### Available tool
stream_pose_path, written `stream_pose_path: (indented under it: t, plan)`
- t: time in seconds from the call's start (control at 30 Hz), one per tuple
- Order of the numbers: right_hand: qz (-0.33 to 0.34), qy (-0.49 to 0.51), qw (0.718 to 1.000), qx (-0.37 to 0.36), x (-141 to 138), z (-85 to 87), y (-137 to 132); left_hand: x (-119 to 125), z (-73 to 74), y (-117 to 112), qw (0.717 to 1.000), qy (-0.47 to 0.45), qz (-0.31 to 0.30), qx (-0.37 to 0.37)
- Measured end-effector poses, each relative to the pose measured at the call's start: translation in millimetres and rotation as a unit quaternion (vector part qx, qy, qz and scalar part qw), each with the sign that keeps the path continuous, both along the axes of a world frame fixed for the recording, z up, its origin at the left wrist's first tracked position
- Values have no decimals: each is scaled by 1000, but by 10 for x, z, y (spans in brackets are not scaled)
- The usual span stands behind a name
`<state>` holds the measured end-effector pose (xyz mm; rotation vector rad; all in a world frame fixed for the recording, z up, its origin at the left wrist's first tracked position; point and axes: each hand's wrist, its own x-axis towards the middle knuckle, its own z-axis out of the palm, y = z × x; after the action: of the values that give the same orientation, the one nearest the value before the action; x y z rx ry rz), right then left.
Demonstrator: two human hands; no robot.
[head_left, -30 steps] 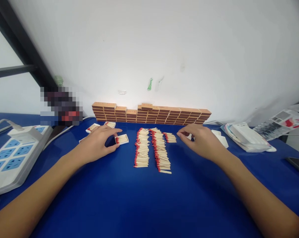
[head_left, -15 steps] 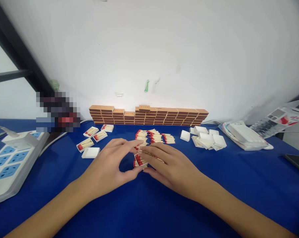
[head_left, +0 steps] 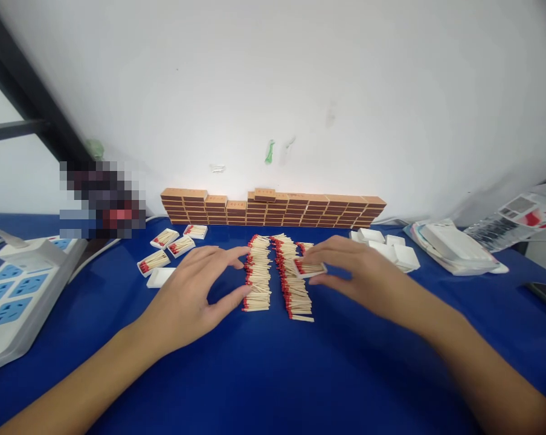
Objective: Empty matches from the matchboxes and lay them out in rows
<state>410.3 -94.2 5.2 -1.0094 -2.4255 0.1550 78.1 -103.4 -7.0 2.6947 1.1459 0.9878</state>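
Observation:
Two long rows of red-tipped matches [head_left: 275,275] lie on the blue table [head_left: 273,374]. My left hand [head_left: 195,293] rests open just left of the left row, thumb and index fingertip touching its edge. My right hand [head_left: 359,272] pinches a small white tray filled with matches [head_left: 308,267] just right of the right row. A short third row of matches lies behind that tray, partly hidden.
Stacked brown matchbox sleeves [head_left: 273,208] line the wall. Filled white trays [head_left: 173,244] and one empty tray lie at the left, empty white trays [head_left: 391,248] at the right. A power strip [head_left: 19,290] sits far left, plastic packets [head_left: 454,248] far right.
Both hands came together over the rows half a second ago. They have parted: the right hand has carried a filled tray to the right, and the left has drawn back beside the left row.

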Motion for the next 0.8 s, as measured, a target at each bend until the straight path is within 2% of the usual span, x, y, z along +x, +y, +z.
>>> stream_pose_path:
  t: [0.13, 0.27, 0.57, 0.8]
  plan:
    - [-103, -27, 984, -142, 367, 13, 171, -56, -28, 65, 1000, 7, 14, -5]
    - [-125, -55, 967, -215, 398, -42, 224, -29, -65, 61, 1000, 15, -7, -9]
    - [-102, -85, 973, -190, 350, -131, 240, -38, -66, 43, 1000, 13, -16, -12]
    - [-87, -94, 979, -158, 325, -112, 236, -30, -80, 35, 1000, 12, -24, -1]
